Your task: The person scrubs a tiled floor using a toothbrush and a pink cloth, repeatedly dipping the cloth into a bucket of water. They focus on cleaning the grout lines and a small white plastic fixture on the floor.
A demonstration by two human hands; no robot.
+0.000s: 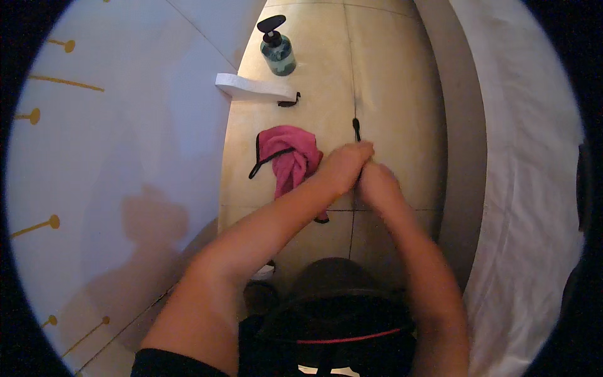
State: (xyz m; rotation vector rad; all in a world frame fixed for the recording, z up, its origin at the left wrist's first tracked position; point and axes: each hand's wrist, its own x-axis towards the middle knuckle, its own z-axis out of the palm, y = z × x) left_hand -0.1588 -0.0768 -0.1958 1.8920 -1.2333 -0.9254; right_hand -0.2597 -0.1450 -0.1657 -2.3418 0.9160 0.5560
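My left hand (351,162) and my right hand (379,184) are close together over the tiled floor, both with curled fingers. A slim black rod-like object (356,128) with a thicker rounded end runs out from under my left hand, and a dark piece shows between the hands. Most of it is hidden, so its kind is unclear. Beside my left forearm lies a crumpled pink cloth (287,155) with black edging and a hanging loop; the forearm covers part of it.
A pump bottle of bluish-green liquid (279,57) stands on the floor tiles (391,85) ahead. A white curved piece (256,88) juts from the left beside a small black item (288,101). White panelling with gold markings (155,118) borders the left, white fabric (518,188) the right.
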